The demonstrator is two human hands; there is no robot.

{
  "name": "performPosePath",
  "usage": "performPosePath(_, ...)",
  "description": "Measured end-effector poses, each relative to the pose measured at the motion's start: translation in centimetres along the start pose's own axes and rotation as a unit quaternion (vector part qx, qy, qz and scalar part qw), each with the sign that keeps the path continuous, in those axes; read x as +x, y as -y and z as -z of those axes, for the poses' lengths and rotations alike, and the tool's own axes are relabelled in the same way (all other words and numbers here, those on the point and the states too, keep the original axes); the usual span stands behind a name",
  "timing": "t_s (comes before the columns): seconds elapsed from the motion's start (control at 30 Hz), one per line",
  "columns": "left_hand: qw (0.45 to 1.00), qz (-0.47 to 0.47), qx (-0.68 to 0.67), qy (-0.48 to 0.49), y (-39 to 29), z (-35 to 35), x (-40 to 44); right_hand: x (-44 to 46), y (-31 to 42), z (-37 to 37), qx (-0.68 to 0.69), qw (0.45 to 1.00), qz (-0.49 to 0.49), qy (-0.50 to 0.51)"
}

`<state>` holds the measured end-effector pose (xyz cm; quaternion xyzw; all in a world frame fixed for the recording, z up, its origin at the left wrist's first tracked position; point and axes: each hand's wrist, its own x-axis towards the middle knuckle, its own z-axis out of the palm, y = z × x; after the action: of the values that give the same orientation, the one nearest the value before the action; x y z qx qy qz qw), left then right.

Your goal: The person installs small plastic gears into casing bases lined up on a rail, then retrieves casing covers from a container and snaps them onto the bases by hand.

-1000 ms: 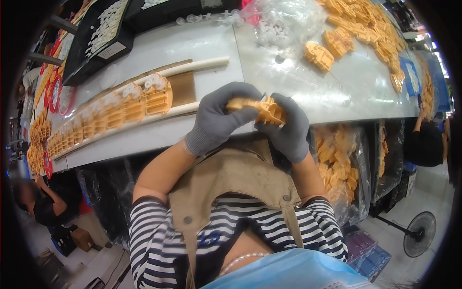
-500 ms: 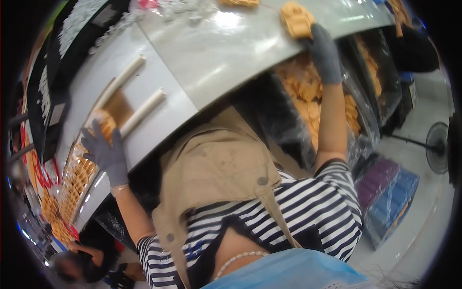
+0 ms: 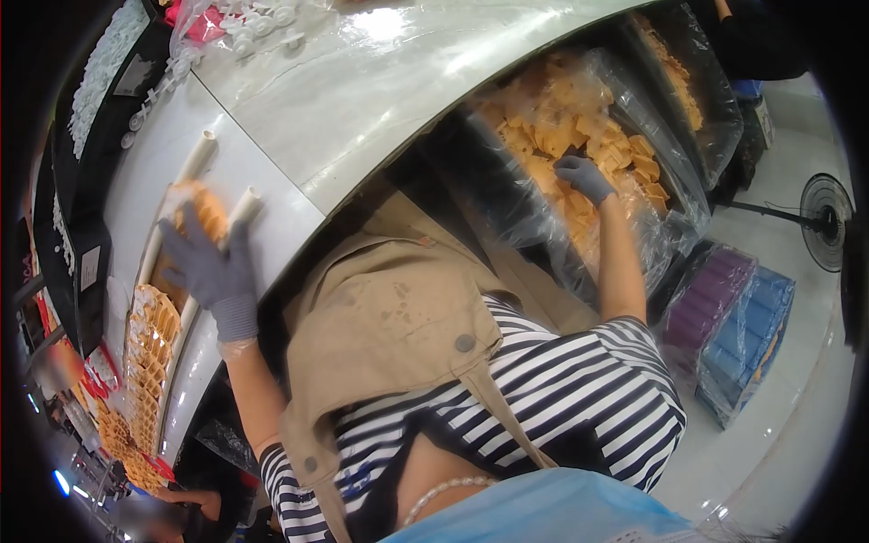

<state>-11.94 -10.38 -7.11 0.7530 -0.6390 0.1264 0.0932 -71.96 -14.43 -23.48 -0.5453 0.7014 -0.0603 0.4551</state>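
We judge the ribbed orange plastic piece (image 3: 210, 210) light, stiff and slightly slick, its thin edges perhaps brittle, so we would hold it by its sides. It lies between two white round tubes (image 3: 197, 156) near the front edge of the pale grey workbench (image 3: 299, 127), beyond the row of matching orange pieces (image 3: 149, 353). Our grey-gloved left hand (image 3: 213, 276) spreads its fingers at that piece, seemingly touching it without gripping. Our grey-gloved right hand (image 3: 587, 178), fingers curled, reaches into loose orange plastic parts (image 3: 620, 149) inside a clear-plastic-lined bin (image 3: 683, 204) below the workbench's front edge; we cannot tell whether it grasps any.
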Motion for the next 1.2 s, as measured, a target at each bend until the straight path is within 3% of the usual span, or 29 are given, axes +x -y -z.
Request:
performPosePath(0.1,1.0,-0.015,0.011,0.001,-1.7,0.1,0.8,-1.2,4.7,-1.6,-0.013,0.989,-0.137,0.058)
performPosePath(0.2,1.0,-0.021,0.016,0.004,-2.4,0.1,1.1,-0.4,4.3,-3.6,-0.129,0.988,-0.027,0.077)
performPosePath(0.33,0.999,-0.031,0.022,0.005,-2.8,0.5,1.3,-1.1,5.6,-4.2,-0.089,0.995,-0.043,0.002)
performPosePath(0.4,0.999,-0.034,0.005,0.01,-3.0,0.7,1.2,-1.0,3.8,-4.6,-0.103,0.989,-0.024,-0.102)
performPosePath(0.47,1.0,-0.023,-0.012,0.011,-2.5,0.6,1.4,-0.1,2.7,-3.4,-0.182,0.977,-0.069,-0.092)
performPosePath(0.53,0.999,-0.018,-0.036,0.016,-2.5,0.8,1.5,0.1,-0.1,-1.8,-0.072,0.989,-0.03,-0.128)
performPosePath(0.6,0.988,-0.005,-0.153,0.003,-2.2,1.5,1.3,1.0,-3.1,1.5,0.062,0.988,-0.022,-0.14)
performPosePath(0.77,0.937,0.074,-0.339,-0.036,-0.6,3.1,1.3,-6.6,15.5,7.5,0.303,0.942,0.11,-0.089)
performPosePath(0.87,0.797,0.185,-0.575,0.005,1.0,2.4,1.6,-7.6,24.7,5.3,0.407,0.895,0.183,-0.027)
performPosePath(1.0,0.621,0.244,-0.744,0.028,2.0,3.9,2.1,-4.0,34.0,0.0,0.472,0.844,0.222,0.124)
performPosePath(1.07,0.495,0.287,-0.819,0.031,2.3,4.0,2.3,-3.4,38.9,-3.3,0.401,0.858,0.307,0.097)
performPosePath(1.1,0.458,0.302,-0.835,0.034,2.5,4.1,2.4,-3.8,41.7,-5.0,0.31,0.885,0.347,0.028)
performPosePath(1.17,0.382,0.329,-0.863,0.043,2.8,4.1,2.7,-3.0,44.9,-8.0,0.186,0.853,0.483,-0.066)
performPosePath(1.2,0.369,0.334,-0.866,0.055,3.0,4.3,3.0,-3.1,46.5,-9.6,0.105,0.814,0.56,-0.109)
